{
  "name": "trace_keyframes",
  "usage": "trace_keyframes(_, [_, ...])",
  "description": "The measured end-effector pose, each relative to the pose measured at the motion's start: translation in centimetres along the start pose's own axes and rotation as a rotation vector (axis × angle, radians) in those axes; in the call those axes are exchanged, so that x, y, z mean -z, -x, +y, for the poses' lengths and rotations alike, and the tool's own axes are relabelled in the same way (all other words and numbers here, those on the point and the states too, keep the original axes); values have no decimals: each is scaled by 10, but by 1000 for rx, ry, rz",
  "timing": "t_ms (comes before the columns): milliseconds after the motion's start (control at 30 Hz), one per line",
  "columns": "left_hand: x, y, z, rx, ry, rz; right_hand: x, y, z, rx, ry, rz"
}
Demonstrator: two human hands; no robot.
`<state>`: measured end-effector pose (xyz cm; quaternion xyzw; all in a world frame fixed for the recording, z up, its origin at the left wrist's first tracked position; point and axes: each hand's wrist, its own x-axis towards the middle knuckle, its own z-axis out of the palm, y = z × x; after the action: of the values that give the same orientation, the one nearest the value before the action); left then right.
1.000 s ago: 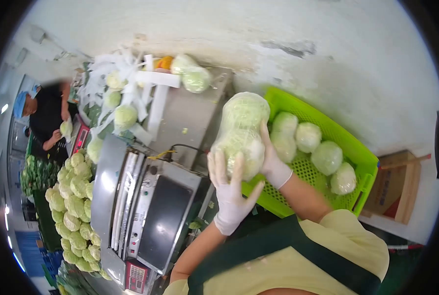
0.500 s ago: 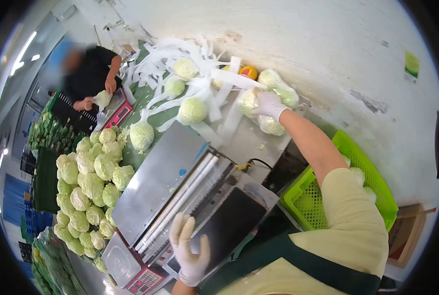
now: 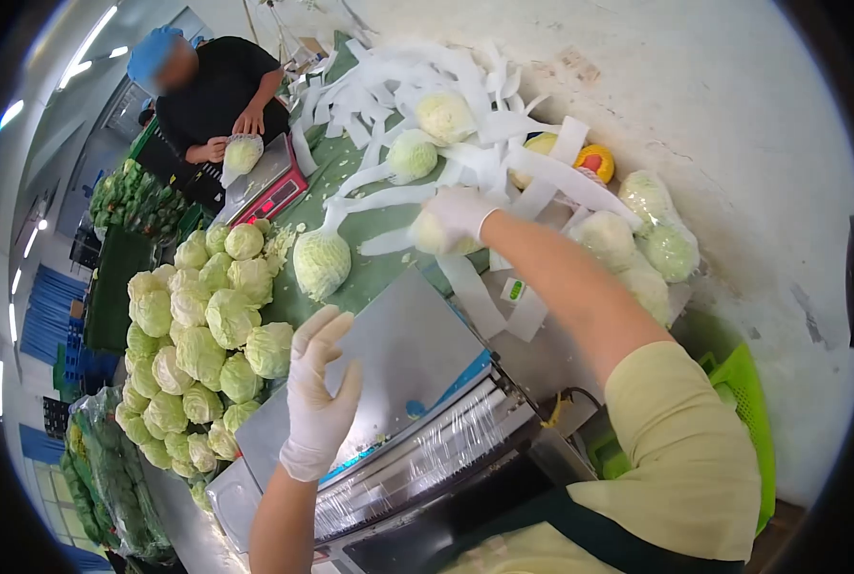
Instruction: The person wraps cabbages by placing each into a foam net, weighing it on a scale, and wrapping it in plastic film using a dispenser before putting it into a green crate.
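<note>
My right hand [image 3: 458, 216], in a white glove, is closed over the top of a pale green cabbage [image 3: 429, 235] at the near edge of the green surface. Its fingertips are partly hidden. My left hand [image 3: 320, 394], also gloved, hovers above the metal plate [image 3: 379, 344] of a wrapping machine, fingers apart and holding nothing. Clear film [image 3: 437, 450] lies across the machine's rollers. Left of the right hand sits another cabbage [image 3: 322, 265] in a white foam net, and two more cabbages [image 3: 413, 156] lie farther back.
A heap of cabbages [image 3: 200, 354] stands at left. White foam nets [image 3: 389, 81] spread over the far surface. Film-wrapped cabbages [image 3: 645, 201] lie by the wall, above a green crate [image 3: 747, 402]. A co-worker [image 3: 226, 96] handles a cabbage [image 3: 243, 154] at a red scale [image 3: 279, 196].
My right hand has moved left from the cabbages by the wall onto the one on the green surface. My left hand has risen from the machine's front to over its metal plate. The view has shifted.
</note>
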<state>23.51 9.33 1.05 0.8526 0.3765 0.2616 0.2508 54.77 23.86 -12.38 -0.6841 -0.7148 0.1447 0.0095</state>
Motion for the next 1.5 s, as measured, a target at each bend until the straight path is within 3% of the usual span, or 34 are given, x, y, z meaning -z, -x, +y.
trace_keyframes(67, [-7, -4, -11, 45, 18, -2, -4, -19, 36, 70, -185, -17])
trace_keyframes(167, [-11, -9, -33, 97, 96, 24, 4, -6, 76, -19, -892, 39])
trace_keyframes(267, [-9, -20, -39, 107, 161, 45, 40, 35, 60, 0, -1284, 81])
trace_keyframes(333, [-5, -23, -31, 116, 194, 43, 57, 46, 46, 62, -1298, 40])
trace_keyframes(500, [22, -7, -25, 146, 545, 24, 118, 124, -61, 215, -1356, -61])
trace_keyframes(633, [55, 56, -26, 285, 743, 15, 110, 164, -146, 376, -1386, -172])
trace_keyframes(700, [58, 96, -42, 242, 709, 33, 95, 167, -188, 451, -1480, -281])
trace_keyframes(867, [97, 194, -52, 324, 867, 204, 68, 161, -301, 412, -1220, -367])
trace_keyframes(933, [111, 233, -75, 375, 765, 436, 55, 150, -359, 507, -990, -323])
trace_keyframes(1000, [126, 272, -90, 494, 899, 829, 35, 143, -430, 607, -889, -275])
trace_keyframes(1167, [117, 391, -114, 594, 602, 1377, -37, 133, -607, 1009, -430, 132])
trace_keyframes(1300, [71, 480, -95, 685, 619, 1445, -80, 143, -680, 1052, -89, 7])
trace_keyframes(1500, [28, 575, -66, 957, 570, 1417, -87, 148, -709, 1037, 196, -56])
